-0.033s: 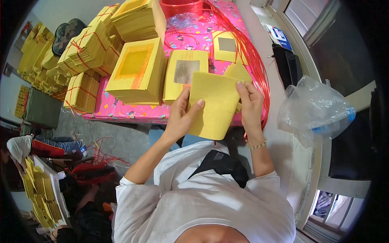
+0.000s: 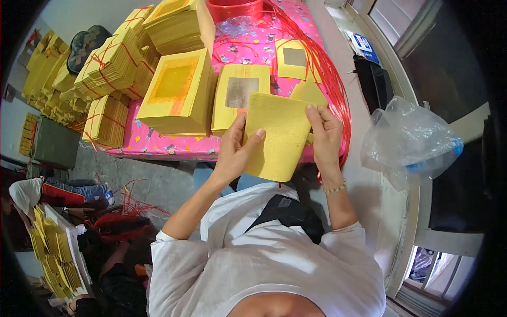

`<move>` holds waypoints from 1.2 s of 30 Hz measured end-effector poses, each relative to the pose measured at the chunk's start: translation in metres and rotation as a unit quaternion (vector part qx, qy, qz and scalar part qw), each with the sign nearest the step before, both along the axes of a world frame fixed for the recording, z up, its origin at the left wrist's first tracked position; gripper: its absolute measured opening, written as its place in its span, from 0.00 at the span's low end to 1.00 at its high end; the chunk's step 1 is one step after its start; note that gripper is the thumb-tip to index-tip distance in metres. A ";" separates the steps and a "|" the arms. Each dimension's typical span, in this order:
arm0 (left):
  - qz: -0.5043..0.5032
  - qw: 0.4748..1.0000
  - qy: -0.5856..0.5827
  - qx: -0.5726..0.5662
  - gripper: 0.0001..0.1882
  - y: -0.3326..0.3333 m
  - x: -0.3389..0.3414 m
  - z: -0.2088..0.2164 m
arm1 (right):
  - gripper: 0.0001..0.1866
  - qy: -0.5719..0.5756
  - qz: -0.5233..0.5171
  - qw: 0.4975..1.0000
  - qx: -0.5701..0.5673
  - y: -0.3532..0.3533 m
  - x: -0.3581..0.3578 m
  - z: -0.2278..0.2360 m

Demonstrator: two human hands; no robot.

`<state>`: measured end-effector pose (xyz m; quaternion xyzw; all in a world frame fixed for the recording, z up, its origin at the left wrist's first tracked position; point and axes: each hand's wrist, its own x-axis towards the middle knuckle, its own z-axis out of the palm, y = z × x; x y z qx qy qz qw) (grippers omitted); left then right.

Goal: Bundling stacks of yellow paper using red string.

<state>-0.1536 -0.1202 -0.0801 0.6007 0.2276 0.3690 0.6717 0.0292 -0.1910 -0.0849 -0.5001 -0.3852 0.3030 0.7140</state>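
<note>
Between my hands I hold yellow paper sheets, plain side up, over the table's near edge. My left hand grips their left side, thumb on top. At the upper right corner my right hand pinches the paper between thumb and fingers. How many sheets are held, I cannot tell. Just beyond my left hand lies a stack of yellow paper with a silver panel. A taller stack with a gold panel and orange border stands left of it. Another yellow paper corner shows behind the held sheets.
A pink patterned cloth covers the table. Red strands hang down its right side, and a red basin stands at the back. Tied yellow bundles are piled left. A clear plastic bag lies by the window. Another person is far left.
</note>
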 end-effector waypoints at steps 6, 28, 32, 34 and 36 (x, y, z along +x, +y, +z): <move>0.020 1.000 -0.010 -0.003 0.17 -0.001 0.004 0.004 | 0.12 0.018 0.070 0.997 -0.030 -0.014 -0.009 0.006; 0.026 0.998 -0.008 0.049 0.14 -0.015 0.023 0.006 | 0.14 0.023 0.117 0.987 -0.103 -0.062 -0.016 -0.023; 0.017 0.999 -0.001 0.052 0.12 -0.011 0.030 0.007 | 0.14 0.052 0.113 0.986 -0.110 -0.069 -0.018 -0.032; 0.022 0.997 0.007 0.074 0.12 -0.008 0.037 0.002 | 0.14 0.071 0.111 0.986 -0.105 -0.069 -0.016 -0.032; 0.026 0.995 0.016 0.095 0.12 0.000 0.047 -0.002 | 0.15 0.103 0.106 0.981 -0.128 -0.067 -0.006 -0.028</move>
